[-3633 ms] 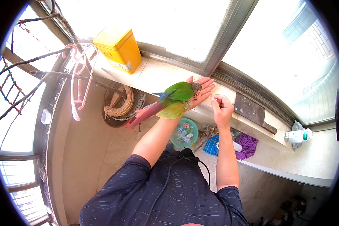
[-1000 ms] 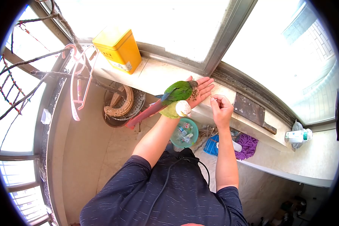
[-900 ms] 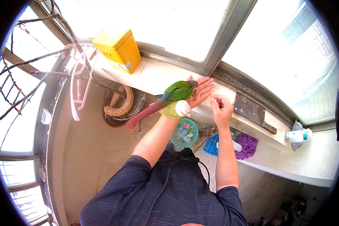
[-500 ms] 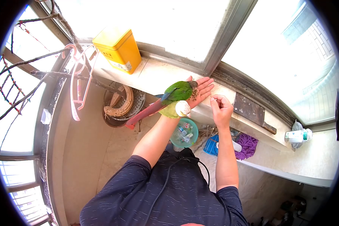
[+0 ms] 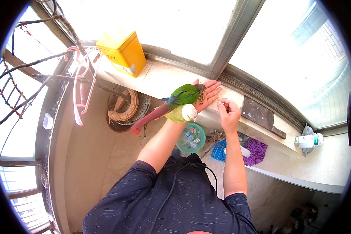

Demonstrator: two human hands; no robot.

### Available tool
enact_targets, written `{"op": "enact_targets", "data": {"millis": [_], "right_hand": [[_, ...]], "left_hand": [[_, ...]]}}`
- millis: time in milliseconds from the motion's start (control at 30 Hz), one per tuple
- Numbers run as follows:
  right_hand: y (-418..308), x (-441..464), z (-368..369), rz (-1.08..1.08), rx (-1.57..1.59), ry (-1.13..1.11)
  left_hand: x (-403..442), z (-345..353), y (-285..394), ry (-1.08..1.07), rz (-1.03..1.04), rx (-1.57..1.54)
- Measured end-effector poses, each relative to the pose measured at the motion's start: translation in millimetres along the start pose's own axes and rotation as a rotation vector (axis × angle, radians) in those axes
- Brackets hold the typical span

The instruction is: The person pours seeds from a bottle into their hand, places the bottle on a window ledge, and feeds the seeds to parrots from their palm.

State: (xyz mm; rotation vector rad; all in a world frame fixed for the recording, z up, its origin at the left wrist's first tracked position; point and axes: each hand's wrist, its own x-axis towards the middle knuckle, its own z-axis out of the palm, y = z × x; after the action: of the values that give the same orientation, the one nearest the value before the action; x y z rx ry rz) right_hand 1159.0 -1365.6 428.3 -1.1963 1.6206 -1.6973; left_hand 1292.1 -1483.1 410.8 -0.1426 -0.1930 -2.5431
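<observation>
My left hand (image 5: 210, 93) is stretched out palm up over the window ledge, its fingers extended. Small brown food bits (image 5: 201, 98) lie on the palm. A green parrot (image 5: 185, 94) with a dark head and long reddish tail perches there, its head lowered to the food. Beside it, on my wrist, is a yellow-green bird (image 5: 176, 114) with a whitish head, close against the first. To the right, apart from both birds, my right hand (image 5: 230, 112) is closed in a pinch; whatever its fingertips hold is too small to make out.
On the ledge stand a yellow tin (image 5: 124, 52) and, far right, a white bottle (image 5: 309, 140). Branches and a pink hanger (image 5: 82, 85) hang at left. Below are a round metal pan (image 5: 143, 105) with a woven ring, a teal basin (image 5: 201, 136) and a purple cloth (image 5: 256, 151).
The green parrot's long tail has shifted very slightly. Both hands hold the same positions.
</observation>
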Motion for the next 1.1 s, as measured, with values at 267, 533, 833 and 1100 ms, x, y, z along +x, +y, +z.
{"op": "enact_targets", "data": {"millis": [267,533,833,1100], "right_hand": [[-0.4,-0.3,-1.6,0.008,-0.007,-0.012],[-1.6,-0.3,-0.6,0.013,0.000,-0.010],[-1.2,-0.2,-0.6,0.006,-0.001,-0.010],[-2.0,-0.2,-0.3,0.009,0.005,-0.012]], "left_hand": [[0.2,0.1,0.9,-0.008,-0.013,-0.016],[-0.5,2.8,1.3,-0.004,-0.018,-0.020],[-0.3,0.1,1.3,-0.015,-0.017,-0.029],[-1.0,2.2,1.2,-0.018,-0.015,-0.039]]}}
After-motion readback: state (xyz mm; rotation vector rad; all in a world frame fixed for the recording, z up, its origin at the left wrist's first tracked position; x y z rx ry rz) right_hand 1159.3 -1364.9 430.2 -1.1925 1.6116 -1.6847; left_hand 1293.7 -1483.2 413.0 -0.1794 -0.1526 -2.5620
